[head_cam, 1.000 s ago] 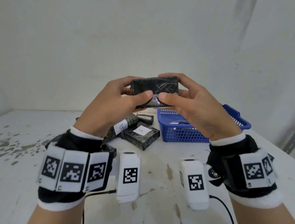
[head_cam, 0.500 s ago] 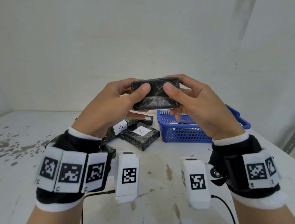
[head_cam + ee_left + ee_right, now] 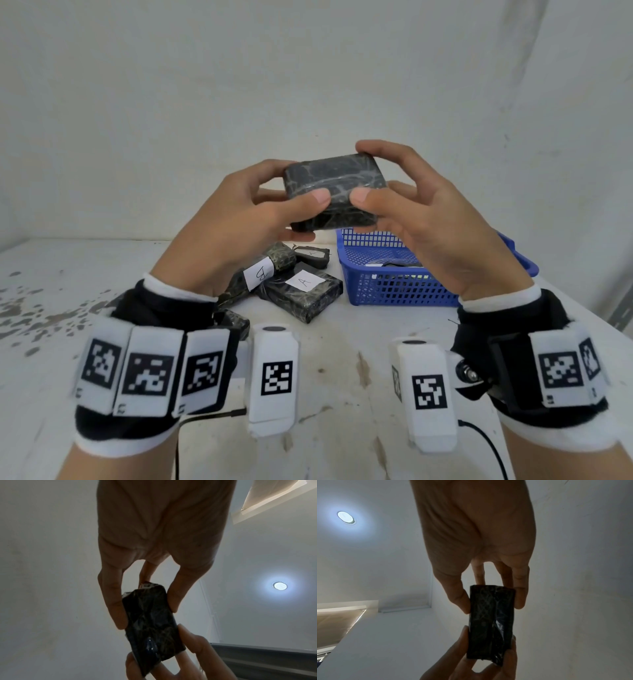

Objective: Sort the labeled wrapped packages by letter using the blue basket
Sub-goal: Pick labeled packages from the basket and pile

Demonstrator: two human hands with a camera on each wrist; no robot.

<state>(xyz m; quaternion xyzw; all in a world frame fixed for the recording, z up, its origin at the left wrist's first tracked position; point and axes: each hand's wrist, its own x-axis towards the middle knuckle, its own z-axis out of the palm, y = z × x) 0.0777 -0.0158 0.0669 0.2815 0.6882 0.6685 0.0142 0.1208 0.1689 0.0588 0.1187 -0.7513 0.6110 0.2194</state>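
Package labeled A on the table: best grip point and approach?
Take the A package across its two long sides, coming from above. It lies flat, label up, with its near end free. The B package leans at its left side, so fingers get less room there.

— What's up at eleven o'clock in the right wrist view?
— A round ceiling light (image 3: 346, 517), glowing.
— And underfoot in the head view?
— A white table (image 3: 342, 383) with brown stains.
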